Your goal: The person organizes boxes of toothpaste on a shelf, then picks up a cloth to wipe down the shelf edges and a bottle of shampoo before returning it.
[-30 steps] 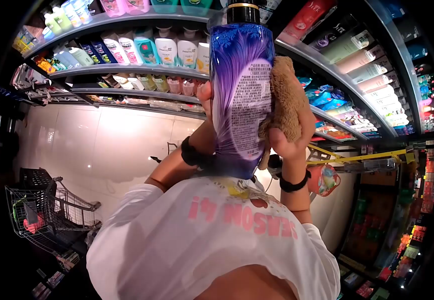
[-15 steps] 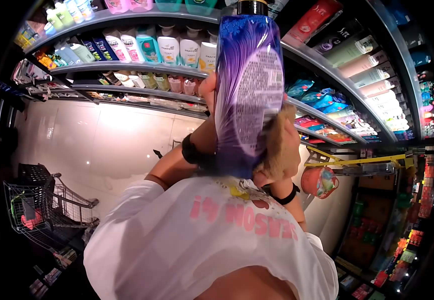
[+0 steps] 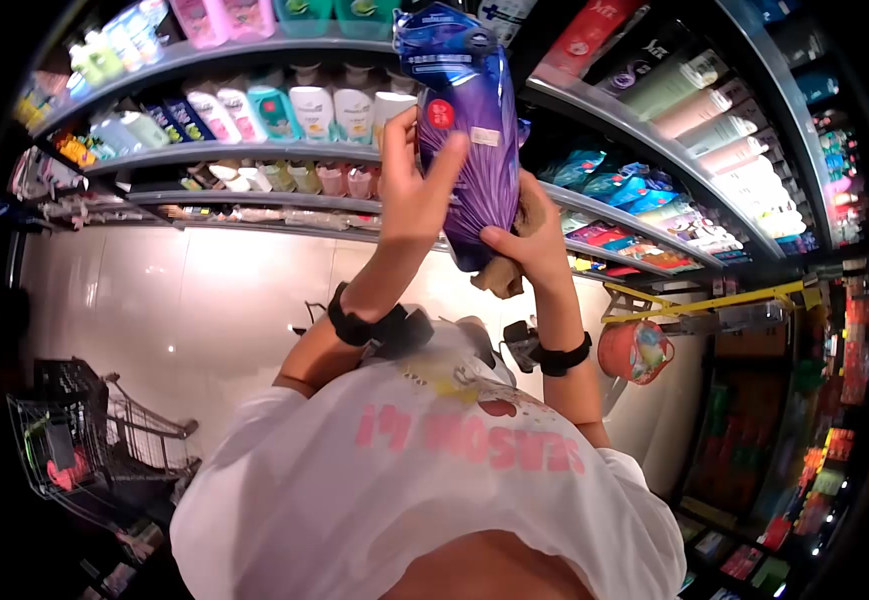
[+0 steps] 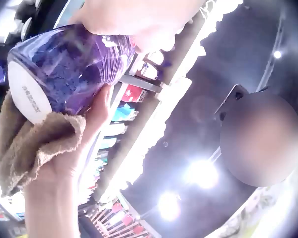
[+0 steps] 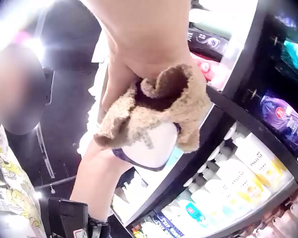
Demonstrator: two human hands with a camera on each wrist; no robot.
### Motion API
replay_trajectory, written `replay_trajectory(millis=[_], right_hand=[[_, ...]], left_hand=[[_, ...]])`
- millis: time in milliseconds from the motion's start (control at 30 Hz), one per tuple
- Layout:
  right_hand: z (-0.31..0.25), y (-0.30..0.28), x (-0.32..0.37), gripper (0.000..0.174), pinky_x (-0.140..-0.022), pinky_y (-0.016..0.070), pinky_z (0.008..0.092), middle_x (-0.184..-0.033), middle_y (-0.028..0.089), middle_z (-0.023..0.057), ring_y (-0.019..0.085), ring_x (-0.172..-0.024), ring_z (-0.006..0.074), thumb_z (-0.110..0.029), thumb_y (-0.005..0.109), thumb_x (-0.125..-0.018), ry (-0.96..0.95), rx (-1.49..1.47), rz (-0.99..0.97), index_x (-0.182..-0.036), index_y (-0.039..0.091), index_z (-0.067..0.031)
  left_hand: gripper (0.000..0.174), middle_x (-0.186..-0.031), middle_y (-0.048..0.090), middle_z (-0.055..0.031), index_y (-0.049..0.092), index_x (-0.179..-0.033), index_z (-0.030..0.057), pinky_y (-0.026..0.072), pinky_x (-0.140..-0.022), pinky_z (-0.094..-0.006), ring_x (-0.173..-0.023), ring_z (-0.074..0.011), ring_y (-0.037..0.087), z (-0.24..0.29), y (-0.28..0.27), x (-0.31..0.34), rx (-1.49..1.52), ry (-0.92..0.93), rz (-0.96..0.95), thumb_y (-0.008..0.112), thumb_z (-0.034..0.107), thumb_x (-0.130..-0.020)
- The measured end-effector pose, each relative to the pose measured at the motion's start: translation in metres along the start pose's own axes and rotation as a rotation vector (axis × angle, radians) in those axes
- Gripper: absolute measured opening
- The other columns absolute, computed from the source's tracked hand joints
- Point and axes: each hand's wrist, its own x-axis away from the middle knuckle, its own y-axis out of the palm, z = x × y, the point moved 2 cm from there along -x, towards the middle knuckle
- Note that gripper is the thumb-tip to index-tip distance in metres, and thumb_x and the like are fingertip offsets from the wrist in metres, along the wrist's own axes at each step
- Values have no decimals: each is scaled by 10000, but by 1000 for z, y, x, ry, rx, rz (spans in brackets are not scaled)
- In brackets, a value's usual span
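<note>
Both hands hold a purple and blue bottle [image 3: 479, 175] up in front of the shelves, its side with a red round mark facing the head camera. My left hand [image 3: 414, 185] grips its left side, thumb across the front. At the lower right, my right hand [image 3: 539, 240] pinches a brown cloth [image 3: 499, 278] against the bottle, thumb near the lower end. The left wrist view shows the bottle's pale base [image 4: 30, 92] beside the cloth [image 4: 39, 144]. In the right wrist view the cloth [image 5: 184, 116] partly covers the base [image 5: 154, 146]. The cap is not visible.
Curved shelves [image 3: 244, 150] of bottles stand ahead and on the right. A wire shopping cart [image 3: 104, 430] is at the lower left. On the right are a red bucket [image 3: 634, 350] and a yellow-edged frame [image 3: 714, 302].
The bottle has been turned from its text-covered label to the side with the red mark. My left hand now shows on its front; the cloth has shifted toward the bottle's lower end.
</note>
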Motion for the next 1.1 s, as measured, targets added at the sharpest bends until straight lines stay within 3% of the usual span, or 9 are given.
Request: replay_trajectory(millis=[167, 233, 367, 433, 600, 700, 800, 900, 1100], right_hand=[[19, -14, 14, 929, -915, 399, 298, -1160, 514, 135, 519, -1055, 191, -386, 793, -549, 97, -373, 28, -1242, 374, 71], [1, -1, 23, 917, -916, 402, 304, -1165, 512, 144, 518, -1062, 193, -394, 781, -563, 203, -474, 80, -1239, 376, 75], [-4, 8, 26, 883, -906, 408, 301, -1136, 530, 135, 525, -1050, 193, -386, 777, -569, 219, -526, 155, -1218, 400, 79], [10, -5, 16, 817, -891, 409, 294, -1097, 551, 126, 532, -1030, 192, -359, 767, -593, 194, -356, -149, -1191, 427, 84], [4, -5, 27, 638, -914, 387, 311, -1128, 534, 148, 512, -1058, 203, -209, 727, -694, -104, 122, 68, -1209, 430, 22], [2, -13, 35, 606, -953, 362, 357, -1166, 509, 167, 491, -1099, 247, -131, 703, -711, -319, -10, 295, -1219, 408, 14], [-25, 8, 34, 778, -969, 352, 388, -1207, 463, 231, 471, -1124, 304, -300, 711, -712, -402, 6, 181, -1247, 317, 104], [-39, 25, 47, 586, -927, 386, 416, -1164, 516, 209, 496, -1075, 401, -295, 766, -623, -706, 1042, -95, -1080, 521, -23], [-37, 34, 46, 283, -839, 439, 480, -1115, 577, 128, 475, -1104, 388, -167, 708, -608, -922, 946, -141, -783, 501, -84]], left_hand=[[428, -1155, 474, -100, 304, -1304, 2, 352, -946, -293, -1073, -157, 469, 16, 12, -5, 197, 33, -243, 345, 238, -948], [695, -1224, 441, -215, 326, -1264, -49, 370, -966, -358, -1102, -275, 484, -8, 6, -8, 299, -356, -365, 317, 534, -887], [943, -1218, 447, -248, 343, -1250, -59, 386, -962, -403, -1109, -336, 479, -19, 15, 1, 662, -479, -547, 301, 741, -753], [1089, -1159, 481, -245, 362, -1230, -66, 403, -938, -439, -1079, -368, 493, -18, 10, 4, 559, -455, -586, 262, 848, -644], [988, -1228, 431, -243, 278, -1299, -40, 487, -843, -452, -1081, -376, 498, -13, 7, 5, 770, -462, -425, 387, 745, -710], [1019, -1089, 498, -229, 365, -1217, -66, 439, -890, -491, -1080, -374, 488, -14, -1, 2, 896, -456, -492, 360, 793, -668], [1012, -1122, 486, -261, 344, -1237, -67, 462, -867, -462, -1037, -358, 523, -11, -1, 3, 648, -444, -383, 387, 774, -676], [1002, -1116, 494, -254, 347, -1237, -61, 453, -884, -439, -1011, -343, 538, -11, 2, -1, 640, -410, -377, 380, 772, -681], [975, -1105, 512, -226, 358, -1232, -41, 462, -859, -404, -971, -311, 555, -11, 1, 0, 734, -416, -415, 374, 767, -686]])
